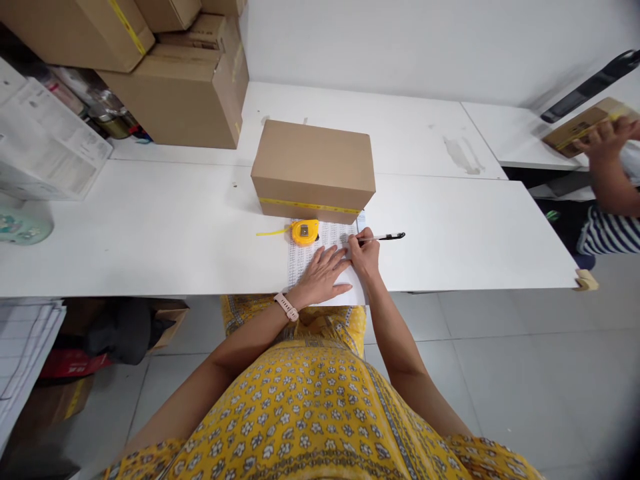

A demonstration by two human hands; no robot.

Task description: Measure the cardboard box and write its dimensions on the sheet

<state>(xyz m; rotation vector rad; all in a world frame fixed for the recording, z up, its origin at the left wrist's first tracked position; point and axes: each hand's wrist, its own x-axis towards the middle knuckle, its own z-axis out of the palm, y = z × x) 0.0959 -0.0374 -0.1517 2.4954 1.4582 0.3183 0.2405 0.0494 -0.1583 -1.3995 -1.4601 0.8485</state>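
A printed sheet of paper (327, 233) lies on the white table, its near end hanging slightly over the front edge. My left hand (324, 275) rests flat on it with the fingers spread. In my right hand (365, 255) is a pen (387, 237), its tip over the sheet and its black end pointing right. Just beyond my left hand, a yellow tape measure (305, 231) sits on the paper with a short length of tape out to the left. Behind it stands a closed cardboard box (314, 160) with yellow tape, covering the sheet's far part.
Stacked cardboard boxes (185, 93) fill the back left, near a white printed carton (55, 140) and a green floral bottle (25, 225). At the far right, another person's hand (607, 137) touches a taped box (575, 133). The table (465, 233) ends at a padded corner.
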